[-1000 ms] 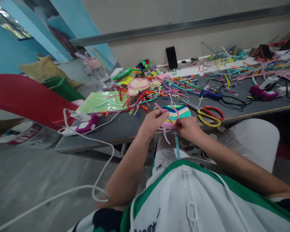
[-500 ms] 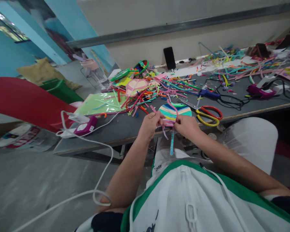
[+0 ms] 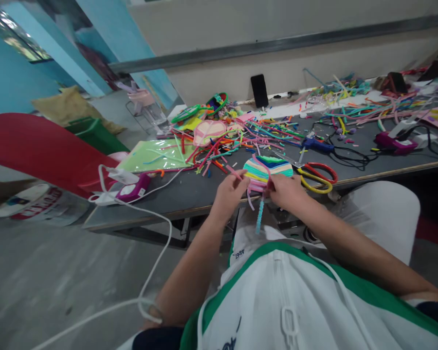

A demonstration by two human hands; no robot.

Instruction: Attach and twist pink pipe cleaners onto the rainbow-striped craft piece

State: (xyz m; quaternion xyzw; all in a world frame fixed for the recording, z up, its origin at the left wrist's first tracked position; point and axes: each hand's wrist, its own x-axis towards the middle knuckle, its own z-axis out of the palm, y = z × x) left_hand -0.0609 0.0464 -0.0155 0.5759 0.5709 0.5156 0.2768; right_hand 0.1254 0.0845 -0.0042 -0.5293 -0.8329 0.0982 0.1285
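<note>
Striped piece and my two hands at the near edge of the table [image 3: 190,192]. The striped piece [image 3: 257,170] lies between my hands and just beyond them, its longer axis and its stripes running side to side, roughly along the table edge. My left hand [image 3: 229,194] meets it at the lower left, my right hand [image 3: 287,190] at the lower right; the right overlaps it more and is the nearer of the two. My left finger and thumb pinch a pink strand [image 3: 234,171]; my right fingers are closed at the edge of the striped piece, but whether they also grip the curved pink length [image 3: 264,166] crossing it I cannot tell. A blue twisted stem [image 3: 260,217] points from below the piece towards my lap.

Count: one striped piece; one blue stem; one lilac tail [image 3: 250,200] hanging beside it; two visible pink lengths, perhaps joined; one pair of scissors [image 3: 317,178], right of my right hand; one blue glue gun [image 3: 318,144] beyond them; one black phone [image 3: 260,91] leaning against the wall; one green sheet [image 3: 155,155] at left; loose coloured stems [image 3: 219,146] behind the piece, too tangled to count
</note>
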